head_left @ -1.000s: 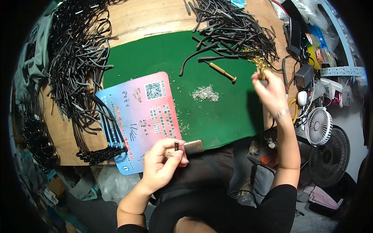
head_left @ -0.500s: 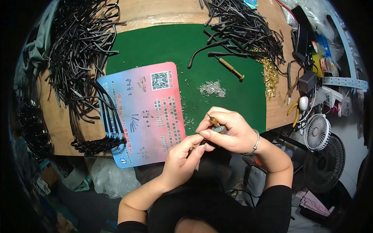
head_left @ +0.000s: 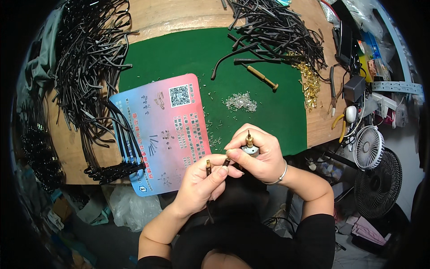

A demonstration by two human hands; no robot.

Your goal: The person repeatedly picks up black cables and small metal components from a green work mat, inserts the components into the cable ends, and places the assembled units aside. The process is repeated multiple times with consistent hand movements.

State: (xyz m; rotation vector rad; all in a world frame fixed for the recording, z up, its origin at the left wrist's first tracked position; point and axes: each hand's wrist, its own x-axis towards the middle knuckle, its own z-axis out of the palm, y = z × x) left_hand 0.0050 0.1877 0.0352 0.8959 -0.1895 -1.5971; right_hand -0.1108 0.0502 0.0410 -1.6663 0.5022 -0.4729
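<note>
At the near edge of the green mat (head_left: 268, 125), my left hand (head_left: 195, 188) is closed on dark eyeglass temples. One temple (head_left: 208, 168) stands up between its fingers with a gold-coloured metal end. A second dark piece with a metal end shows at the left fingertips, where the right thumb and forefinger meet it. My right hand (head_left: 264, 161) is wrapped round a small silver power screwdriver (head_left: 249, 145), its brass-coloured tip pointing away from me. Most of the tool's body is hidden by the palm. Ahead lies a heap of tiny silver screws (head_left: 242, 102).
A blue and pink printed sheet (head_left: 174, 130) lies left, bearing small loose parts. Eyeglass temples are heaped far left (head_left: 89, 67) and far right (head_left: 282, 36). Gold-coloured small parts (head_left: 310, 89) and a brass-handled screwdriver (head_left: 262, 77) lie right. Fans (head_left: 368, 147) stand beyond the table's right edge.
My left hand has turned and shifted left, and the temples' metal ends now show. The screwdriver tip has swung upright, away from me. The view has shifted slightly.
</note>
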